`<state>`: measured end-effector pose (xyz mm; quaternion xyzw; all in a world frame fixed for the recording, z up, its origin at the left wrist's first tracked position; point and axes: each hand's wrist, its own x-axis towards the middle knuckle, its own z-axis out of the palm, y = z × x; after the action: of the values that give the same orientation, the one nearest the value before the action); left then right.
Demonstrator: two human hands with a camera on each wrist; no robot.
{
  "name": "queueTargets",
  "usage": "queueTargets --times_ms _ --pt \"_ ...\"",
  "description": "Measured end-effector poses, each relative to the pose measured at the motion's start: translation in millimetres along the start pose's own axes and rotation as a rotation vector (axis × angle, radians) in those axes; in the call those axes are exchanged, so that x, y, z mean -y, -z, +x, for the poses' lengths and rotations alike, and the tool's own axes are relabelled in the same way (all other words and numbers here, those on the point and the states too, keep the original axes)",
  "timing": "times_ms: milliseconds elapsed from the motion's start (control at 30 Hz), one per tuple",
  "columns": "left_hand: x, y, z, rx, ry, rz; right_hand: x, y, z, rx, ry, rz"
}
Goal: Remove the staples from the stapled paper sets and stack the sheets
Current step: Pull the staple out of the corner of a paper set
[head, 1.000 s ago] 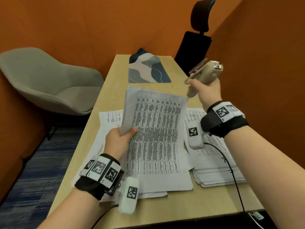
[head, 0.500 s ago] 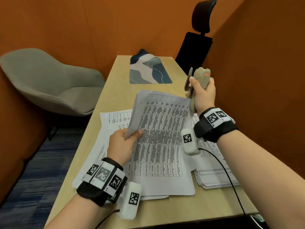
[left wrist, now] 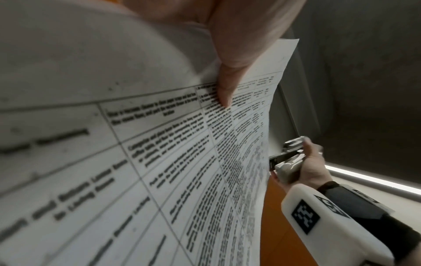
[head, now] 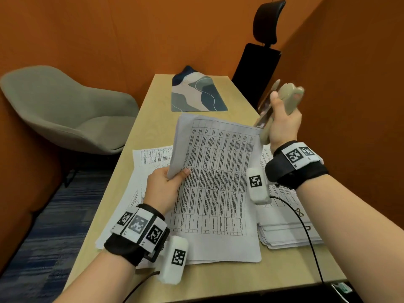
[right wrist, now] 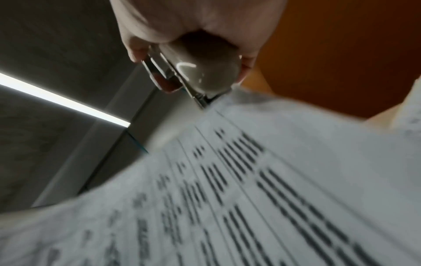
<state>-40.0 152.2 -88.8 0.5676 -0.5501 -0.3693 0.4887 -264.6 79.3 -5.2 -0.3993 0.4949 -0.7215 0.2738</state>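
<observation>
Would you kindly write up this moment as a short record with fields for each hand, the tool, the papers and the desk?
left hand: pinches the left edge of the paper set, lifting it
right hand: grips the beige stapler, raised at the set's far right corner
loose sheets: flat on the desk, under the held set
stack: at right, on the desk
mat: far end of desk

Paper set point(head: 215, 184) left of stack point(head: 286, 232)
</observation>
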Motion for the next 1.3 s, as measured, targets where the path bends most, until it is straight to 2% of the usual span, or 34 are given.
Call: queueTargets --times_ms 133,200,333,400,467,600,700,800,900,1033,1133,1233,1300 --pt "-1 -2 6 -0.028 0.052 0.019 16 15 -4 -0.066 0.068 0.211" --pt "-2 -3 8 -0.022 0.061 0.013 15 23 -10 0.078 0.007 0.17" --pt "-12 -8 8 -0.007 0.071 -0.012 -1 34 -29 0.51 -0.288 -0.201" --pt "-20 -11 11 -0.003 0.077 -0.05 -7 40 -35 0.608 -0.414 -0.23" --pt "-27 -15 15 -0.014 0.101 -0.089 -7 48 -34 0.635 -0.489 -0.266" --pt "-33 -39 22 0.02 0.204 -0.194 -2 67 -19 0.611 -0.575 -0.341" --pt "-31 -70 23 0.153 0.258 -0.133 -6 82 4 0.44 -0.621 -0.403" --pt "-24 -104 23 0.317 0.256 0.006 -25 102 29 0.278 -0.681 -0.478" --pt "-15 -133 23 0.42 0.236 0.142 -51 127 52 0.166 -0.682 -0.635" --pt "-14 -161 25 0.533 0.255 0.299 -78 143 66 0.126 -0.681 -0.82" --pt "-19 -176 25 0.558 0.279 0.395 -88 143 64 0.152 -0.706 -0.901" --pt "-22 -182 21 0.613 0.331 0.368 -111 151 75 0.208 -0.738 -0.912" --pt "-20 -179 22 0.619 0.355 0.32 -102 142 70 0.219 -0.72 -0.949"
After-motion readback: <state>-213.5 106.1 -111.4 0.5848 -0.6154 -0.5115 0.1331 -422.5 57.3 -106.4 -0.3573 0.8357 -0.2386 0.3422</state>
